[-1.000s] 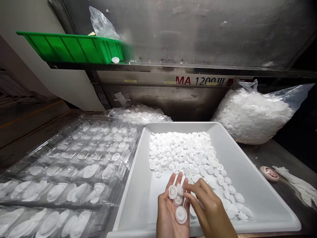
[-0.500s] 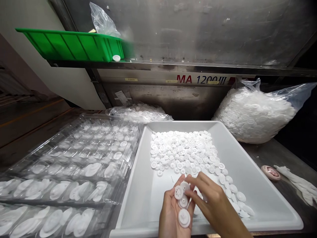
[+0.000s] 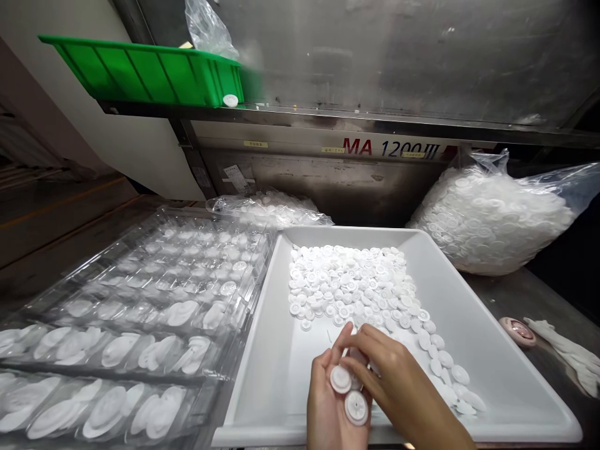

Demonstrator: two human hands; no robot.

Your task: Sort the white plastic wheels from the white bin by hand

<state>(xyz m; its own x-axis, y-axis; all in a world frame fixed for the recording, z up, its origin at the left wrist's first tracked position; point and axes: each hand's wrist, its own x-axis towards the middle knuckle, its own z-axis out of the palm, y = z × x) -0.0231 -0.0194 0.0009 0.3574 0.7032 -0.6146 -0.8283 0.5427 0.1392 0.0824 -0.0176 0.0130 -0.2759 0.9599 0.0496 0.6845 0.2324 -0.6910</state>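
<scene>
Over the near part of a white tray (image 3: pixel 506 375), my left hand (image 3: pixel 328 403) is cupped palm up around several small white plastic wheels. One wheel (image 3: pixel 357 407) lies face up on the palm, and another sits just above it by the fingers. My right hand (image 3: pixel 398 375) reaches across from the right, its thumb and fingers curled in against a wheel at the left fingertips. The right fingers partly hide that wheel. Beyond both hands, a pile of similar wheels (image 3: pixel 347 281) covers the far part of the tray, with a trail down its right side.
Clear plastic blister trays (image 3: pixel 140 306) filled with white wheels lie on the left. A bulging bag of wheels (image 3: pixel 492 219) stands at right, and a flatter bag (image 3: pixel 276 209) lies behind. White gloves (image 3: pixel 562 350) and a pink round object (image 3: pixel 517 331) rest rightward. A green bin (image 3: pixel 140 75) sits on the ledge.
The right fingers have closed in over the left fingertips, covering wheels that showed there before. The wheels in the left palm have shifted. The whole view has moved slightly.
</scene>
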